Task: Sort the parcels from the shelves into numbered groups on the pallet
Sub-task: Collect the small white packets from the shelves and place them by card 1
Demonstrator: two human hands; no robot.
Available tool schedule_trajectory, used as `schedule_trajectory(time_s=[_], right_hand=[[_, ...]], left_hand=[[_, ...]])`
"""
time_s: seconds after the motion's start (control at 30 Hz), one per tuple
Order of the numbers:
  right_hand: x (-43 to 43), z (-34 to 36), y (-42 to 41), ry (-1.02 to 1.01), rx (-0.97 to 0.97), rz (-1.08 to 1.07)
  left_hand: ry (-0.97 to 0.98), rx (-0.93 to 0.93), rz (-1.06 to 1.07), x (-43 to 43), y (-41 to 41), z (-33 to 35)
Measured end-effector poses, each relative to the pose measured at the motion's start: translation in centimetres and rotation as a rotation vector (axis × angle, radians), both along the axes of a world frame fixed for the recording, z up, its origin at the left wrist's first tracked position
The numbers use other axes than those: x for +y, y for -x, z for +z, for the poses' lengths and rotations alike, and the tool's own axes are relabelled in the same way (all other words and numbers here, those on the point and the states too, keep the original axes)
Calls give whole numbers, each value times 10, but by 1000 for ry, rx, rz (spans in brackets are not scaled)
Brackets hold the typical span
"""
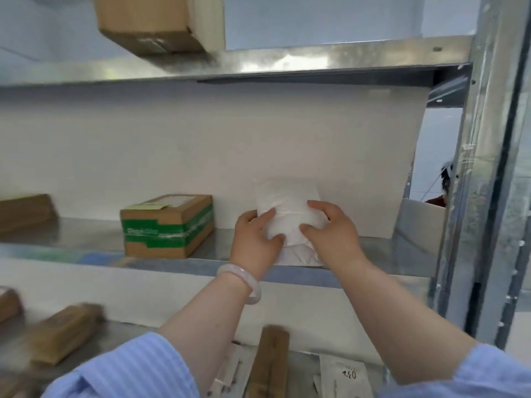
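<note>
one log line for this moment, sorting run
stage: pick | left hand: grips white parcel | right hand: grips it too | site: middle shelf

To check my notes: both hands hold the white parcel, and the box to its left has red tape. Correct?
One error: the head view shows green tape on the box. The left hand and right hand do hold the white parcel.

Gripping soft white plastic parcel [287, 209] in left hand [254, 239] and right hand [332, 235] at grey metal shelf [86, 249].
</note>
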State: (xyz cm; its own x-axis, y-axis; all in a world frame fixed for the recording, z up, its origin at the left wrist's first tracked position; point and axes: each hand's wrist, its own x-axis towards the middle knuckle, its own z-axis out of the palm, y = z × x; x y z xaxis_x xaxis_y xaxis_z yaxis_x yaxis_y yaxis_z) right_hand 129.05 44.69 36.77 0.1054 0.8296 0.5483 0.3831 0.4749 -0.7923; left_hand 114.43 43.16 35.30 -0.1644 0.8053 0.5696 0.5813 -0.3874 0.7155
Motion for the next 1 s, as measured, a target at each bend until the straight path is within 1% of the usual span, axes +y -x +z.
schedule_trajectory(time_s=[0.1, 0.3, 0.37, 0.43, 0.57, 0.73, 0.83, 1.0], right_hand=[[-16, -4, 58, 24, 4, 161], [-65, -26, 193, 101, 79, 456], [-86, -36, 244, 138, 57, 546], [-113, -45, 301, 133, 2, 611], [-185, -70, 422, 135, -105, 753], [-291, -96, 555, 230, -125, 983], [-350, -112, 625, 257, -160, 1100], [-434, -136, 725, 219, -258, 1271]], left_hand=[[-17, -68, 107, -36, 59, -7], [12, -110, 307, -116, 184, -30], [41, -139, 379, -149, 230, -42], [40, -155, 466, -188, 278, -52], [72, -196, 636, -280, 377, -74], [109, -206, 857, -402, 490, -101], [139, -226, 992, -471, 543, -116], [183, -244, 1188, -566, 618, -138]])
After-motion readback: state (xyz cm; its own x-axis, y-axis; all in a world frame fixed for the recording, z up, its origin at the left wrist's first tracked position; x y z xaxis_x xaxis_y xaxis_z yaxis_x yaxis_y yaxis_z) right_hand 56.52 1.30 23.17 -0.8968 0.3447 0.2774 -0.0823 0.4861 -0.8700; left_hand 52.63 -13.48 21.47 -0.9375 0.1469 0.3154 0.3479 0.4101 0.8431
